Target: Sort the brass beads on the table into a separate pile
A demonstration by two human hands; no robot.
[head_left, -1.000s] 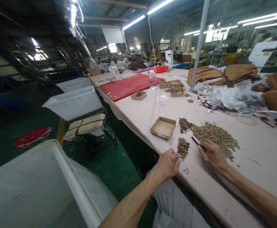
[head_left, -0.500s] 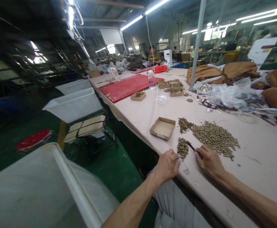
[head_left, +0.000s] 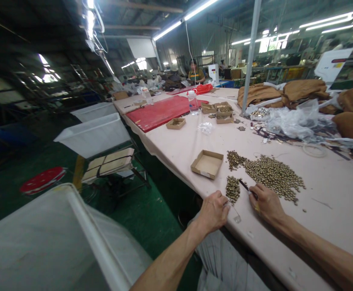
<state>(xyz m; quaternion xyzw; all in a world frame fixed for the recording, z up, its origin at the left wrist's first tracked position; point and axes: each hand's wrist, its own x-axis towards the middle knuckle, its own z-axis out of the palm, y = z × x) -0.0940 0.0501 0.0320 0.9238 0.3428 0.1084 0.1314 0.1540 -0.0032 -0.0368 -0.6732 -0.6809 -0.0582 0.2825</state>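
My right hand (head_left: pixel 265 203) is closed round a thin dark pen-like tool (head_left: pixel 244 185). Its tip points at the right side of a small heap of bronze-coloured metal studs (head_left: pixel 232 189). Beside the near end of that heap, my left hand (head_left: pixel 215 210) rests at the table edge with fingers drawn together. Whatever they may hold is hidden. A larger spread of the same studs (head_left: pixel 273 173) lies beyond my right hand, joined to a smaller cluster (head_left: pixel 234 159). An open cardboard box (head_left: pixel 207 163) sits left of the heaps, with no studs visible inside.
Farther along the pale table (head_left: pixel 176 149) are small boxes of metal pieces (head_left: pixel 224 117), a water bottle (head_left: pixel 192 103) and a red board (head_left: pixel 161 111). Plastic bags (head_left: pixel 303 119) and brown fabric (head_left: pixel 305 89) crowd the right. White bins (head_left: pixel 94 135) stand left. A person (head_left: pixel 196 74) is at the far end.
The dark tool and my right hand have shifted very slightly. My left hand, the stud heaps and the box look unchanged.
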